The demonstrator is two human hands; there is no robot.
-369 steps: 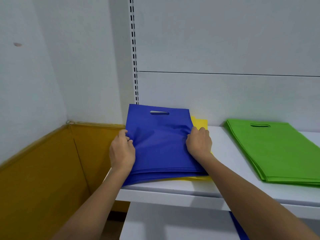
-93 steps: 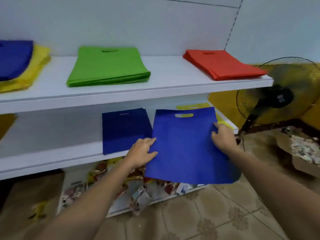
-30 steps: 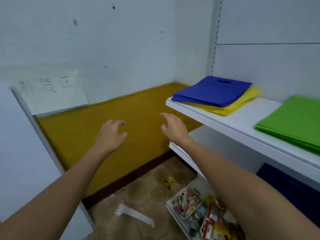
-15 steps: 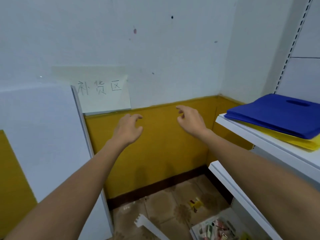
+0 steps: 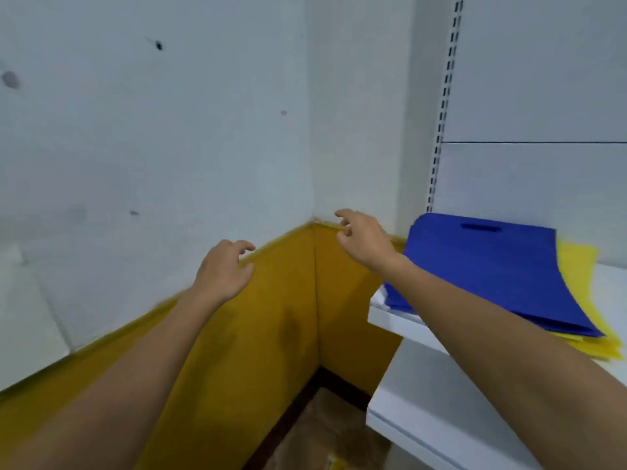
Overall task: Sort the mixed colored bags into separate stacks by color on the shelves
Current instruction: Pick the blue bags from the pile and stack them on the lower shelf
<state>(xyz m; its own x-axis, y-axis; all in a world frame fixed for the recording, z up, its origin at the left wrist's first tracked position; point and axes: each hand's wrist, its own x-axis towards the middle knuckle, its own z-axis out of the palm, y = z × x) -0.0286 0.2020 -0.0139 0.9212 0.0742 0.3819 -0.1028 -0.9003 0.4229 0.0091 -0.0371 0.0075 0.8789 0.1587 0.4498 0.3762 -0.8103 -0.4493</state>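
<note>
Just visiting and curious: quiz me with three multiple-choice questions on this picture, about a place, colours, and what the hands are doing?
1. Where do the blue bags lie? A on the yellow bags on the shelf; B under the yellow bags; C in the left hand.
2. How many bag colours show? A one; B two; C four.
3. What do the left hand and right hand hold? A a blue bag; B a yellow bag; C nothing.
Answers: 1 A, yellow edges stick out beneath the blue stack; 2 B, only blue and yellow show; 3 C, both hover empty, fingers loose.
</note>
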